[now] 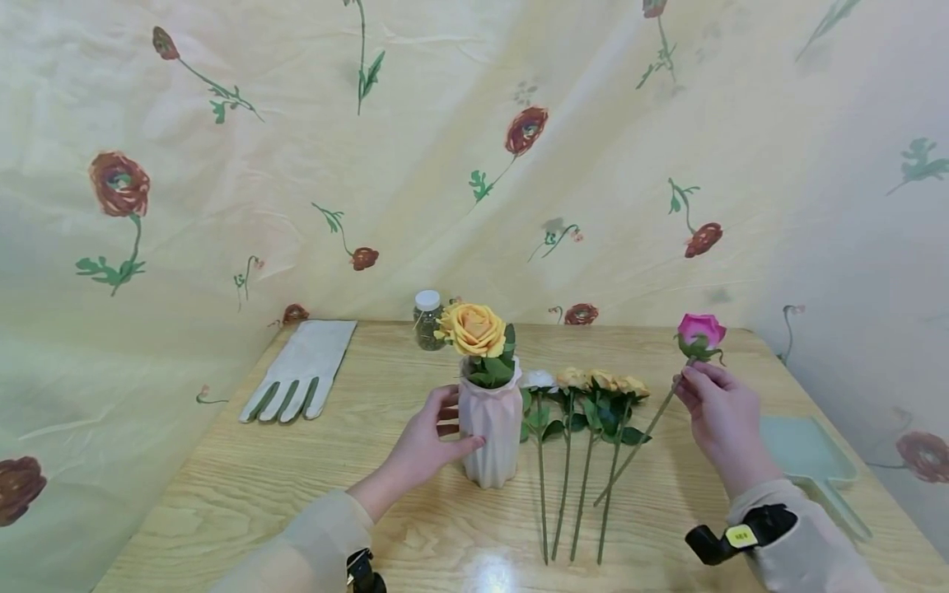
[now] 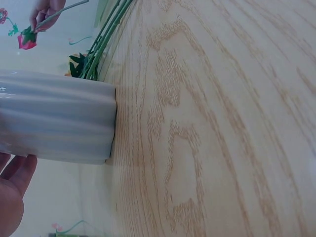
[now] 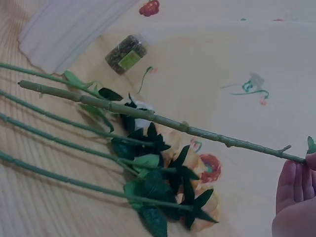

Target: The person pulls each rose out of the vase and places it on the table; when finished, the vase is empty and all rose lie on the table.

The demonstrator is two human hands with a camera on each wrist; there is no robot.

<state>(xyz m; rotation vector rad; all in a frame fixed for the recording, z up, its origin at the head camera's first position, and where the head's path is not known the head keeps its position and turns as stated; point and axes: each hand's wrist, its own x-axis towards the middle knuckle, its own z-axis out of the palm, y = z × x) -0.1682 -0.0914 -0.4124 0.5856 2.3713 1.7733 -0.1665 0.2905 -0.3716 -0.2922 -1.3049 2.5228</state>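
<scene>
A white ribbed vase [image 1: 491, 432] stands upright on the table, holding a yellow rose [image 1: 474, 329] with green leaves. My left hand [image 1: 426, 441] grips the vase from its left side, thumb across the front; the left wrist view shows its fingers [image 2: 22, 173] against the vase [image 2: 59, 116]. Raised at the right, my right hand [image 1: 722, 420] pinches a pink rose [image 1: 701, 331] just below the bloom. Its bare stem [image 3: 182, 127] slants down to the left, above the flowers lying on the table. The vase's inside is hidden in all views.
Between vase and right hand lie a white flower [image 1: 538, 380] and several yellow ones [image 1: 602, 380], stems towards me. A lidded jar [image 1: 427, 321] is behind the vase. White gloves [image 1: 304, 371] lie at the left, a pale green tray-like tool [image 1: 808, 449] at the right.
</scene>
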